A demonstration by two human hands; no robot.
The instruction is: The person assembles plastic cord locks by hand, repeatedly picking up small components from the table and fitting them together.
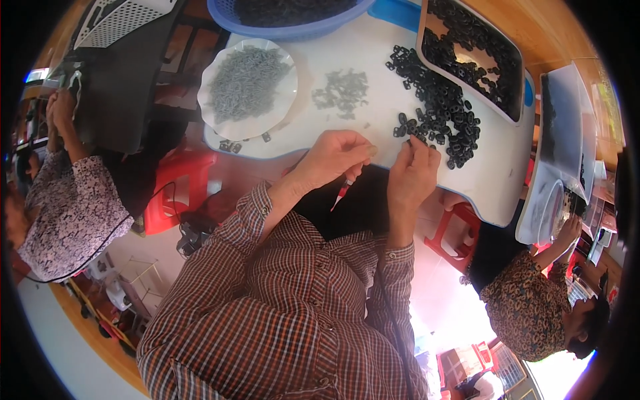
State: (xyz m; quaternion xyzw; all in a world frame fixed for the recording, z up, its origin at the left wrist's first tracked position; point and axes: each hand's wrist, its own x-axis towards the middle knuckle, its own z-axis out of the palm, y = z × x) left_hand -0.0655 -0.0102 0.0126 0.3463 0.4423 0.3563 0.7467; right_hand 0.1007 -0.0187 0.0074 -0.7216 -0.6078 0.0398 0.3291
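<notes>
From my end, the black pieces [445,110] sit right at my right hand [412,177], the nearer one, their pile slanting off far-left. Can't tell if those fingers grip one. Left hand [337,158]: pinched narrow, contents unclear. White tabletop [381,90] opens leftward, near edge close by.

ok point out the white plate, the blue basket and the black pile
White plate [248,131], head view: on its near rim
Blue basket [293,33], head view: on its near wall
Black pile [453,121], head view: around its middle
</notes>
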